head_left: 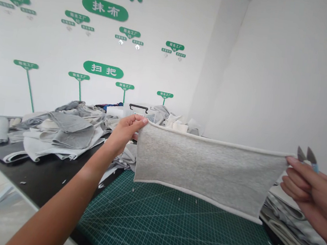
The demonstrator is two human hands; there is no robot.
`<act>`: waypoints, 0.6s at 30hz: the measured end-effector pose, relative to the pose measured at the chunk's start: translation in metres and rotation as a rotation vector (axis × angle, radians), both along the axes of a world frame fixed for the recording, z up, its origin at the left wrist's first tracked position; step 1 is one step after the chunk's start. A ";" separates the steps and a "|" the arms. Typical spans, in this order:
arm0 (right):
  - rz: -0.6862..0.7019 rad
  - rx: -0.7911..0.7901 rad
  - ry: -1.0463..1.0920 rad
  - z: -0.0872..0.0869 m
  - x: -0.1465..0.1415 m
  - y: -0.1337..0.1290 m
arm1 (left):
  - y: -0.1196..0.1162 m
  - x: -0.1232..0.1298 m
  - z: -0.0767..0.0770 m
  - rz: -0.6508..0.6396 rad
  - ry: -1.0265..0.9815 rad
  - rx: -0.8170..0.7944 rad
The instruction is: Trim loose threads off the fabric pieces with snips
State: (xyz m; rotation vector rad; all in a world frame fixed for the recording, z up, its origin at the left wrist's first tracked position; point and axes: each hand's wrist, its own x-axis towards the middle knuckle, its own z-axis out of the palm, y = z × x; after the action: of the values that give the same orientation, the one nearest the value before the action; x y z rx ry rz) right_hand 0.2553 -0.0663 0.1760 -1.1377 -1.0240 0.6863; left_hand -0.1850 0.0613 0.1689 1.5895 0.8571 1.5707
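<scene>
A light grey piece of fabric (205,166) with curled edges is stretched between my two hands, above a green cutting mat (187,227). My left hand (125,132) pinches its upper left corner between thumb and fingers. At the upper right corner, my right hand (307,180) grips the cloth with closed fingers. Small thread snips (307,155) are also held in that right hand, their two pointed blades sticking up apart above the fingers. The handles of the snips are mostly hidden by the hand. The fabric's lower edge hangs free over the mat.
A heap of grey and white cloth pieces (70,131) covers the left and back of the dark table (46,186). Behind the fabric stands a clear box with a black handle (138,107). Folded cloths (290,227) are stacked at the right. Small scraps lie around.
</scene>
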 end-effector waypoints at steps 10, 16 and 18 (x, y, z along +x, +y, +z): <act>0.035 -0.050 -0.020 0.000 -0.017 -0.005 | -0.010 0.000 0.001 -0.030 0.140 -0.020; 0.171 -0.187 -0.263 -0.014 -0.054 -0.008 | -0.058 0.040 -0.013 -0.561 0.498 -0.073; 0.205 -0.189 -0.364 -0.015 -0.073 -0.010 | -0.075 0.061 -0.023 -0.607 0.581 -0.050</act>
State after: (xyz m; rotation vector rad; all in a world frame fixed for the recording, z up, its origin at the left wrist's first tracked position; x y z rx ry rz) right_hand 0.1823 -0.0758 0.1607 -1.3661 -1.4222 0.7662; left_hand -0.1242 -0.0139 0.1458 2.0565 0.5978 0.6664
